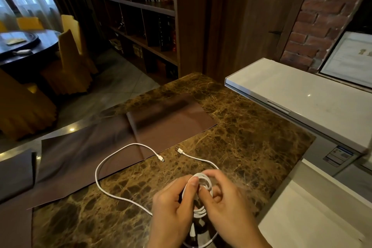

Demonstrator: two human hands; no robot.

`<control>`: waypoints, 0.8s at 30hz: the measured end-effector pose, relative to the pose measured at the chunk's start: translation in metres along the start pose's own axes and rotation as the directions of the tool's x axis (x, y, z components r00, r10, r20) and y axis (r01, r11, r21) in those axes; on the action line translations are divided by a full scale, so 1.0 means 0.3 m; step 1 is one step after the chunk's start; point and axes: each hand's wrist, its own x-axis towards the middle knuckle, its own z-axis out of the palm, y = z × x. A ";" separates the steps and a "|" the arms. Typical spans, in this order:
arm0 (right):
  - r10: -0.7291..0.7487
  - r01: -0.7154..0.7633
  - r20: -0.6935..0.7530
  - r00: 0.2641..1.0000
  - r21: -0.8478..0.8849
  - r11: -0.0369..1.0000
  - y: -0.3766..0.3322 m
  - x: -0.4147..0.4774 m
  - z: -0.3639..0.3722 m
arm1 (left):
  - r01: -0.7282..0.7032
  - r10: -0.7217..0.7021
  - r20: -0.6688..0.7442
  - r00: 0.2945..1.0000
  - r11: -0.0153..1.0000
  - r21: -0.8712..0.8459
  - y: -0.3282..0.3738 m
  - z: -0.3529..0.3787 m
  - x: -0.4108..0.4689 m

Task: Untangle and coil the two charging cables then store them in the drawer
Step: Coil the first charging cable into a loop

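Observation:
A white coil of charging cable [203, 189] sits between both hands above the brown marble counter [241, 127]. My left hand [173, 207] pinches the coil from the left and my right hand [227, 203] grips it from the right. A loose white cable [104, 167] runs from under my left hand in a wide loop over the counter to a plug [161, 158]. A second free end curves away from the coil to a plug [179, 150]. More cable and a plug [193, 233] hang below the hands. No drawer is visible.
Dark brown mats [171, 125] lie on the left and middle of the counter. A white chest appliance [302, 94] stands at the right, with a white surface [302, 217] at the near right. Bookshelves, yellow chairs and a dark round table are beyond the counter.

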 end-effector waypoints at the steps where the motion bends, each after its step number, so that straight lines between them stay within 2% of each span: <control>1: -0.002 0.002 0.007 1.000 0.033 0.999 0.005 -0.002 0.005 | -0.005 0.005 0.007 1.000 1.000 0.005 0.000 0.002 0.000; 2: 0.005 -0.006 0.015 1.000 0.097 0.995 0.008 -0.003 0.007 | -0.004 0.004 0.015 1.000 1.000 0.003 0.001 0.005 -0.001; 4: 0.061 -0.083 0.074 0.995 0.331 0.940 0.009 -0.002 0.007 | 0.015 -0.015 0.022 1.000 1.000 -0.004 -0.002 0.009 -0.002; 6: 0.119 -0.201 0.177 0.977 0.577 0.791 0.003 0.003 -0.007 | 0.039 -0.038 0.007 0.999 0.999 -0.006 -0.008 0.004 0.003; 8: 0.176 -0.300 0.243 0.954 0.764 0.571 0.002 0.012 -0.019 | 0.055 -0.055 -0.002 0.998 0.998 -0.015 -0.012 -0.010 0.012; 10: 0.248 -0.322 0.236 0.940 0.856 0.405 0.005 0.015 -0.020 | 0.064 -0.064 0.007 0.998 0.998 -0.012 -0.004 -0.018 0.019; 11: 0.279 -0.307 0.208 0.938 0.872 0.381 0.007 0.015 -0.018 | 0.077 -0.076 0.025 0.997 0.997 -0.021 0.001 -0.016 0.020; 16: 0.353 -0.161 -0.019 0.935 0.867 0.472 0.019 0.027 -0.034 | 0.153 -0.148 0.075 0.986 0.986 -0.066 0.012 -0.017 0.021; 19: 0.359 -0.058 -0.157 0.920 0.852 0.520 0.021 0.041 -0.070 | 0.147 -0.141 0.122 0.982 0.988 -0.037 0.015 -0.016 0.010; 24: 0.364 0.007 -0.231 0.903 0.852 0.523 0.032 0.053 -0.055 | 0.182 -0.171 0.116 0.978 0.979 -0.087 0.015 0.005 0.015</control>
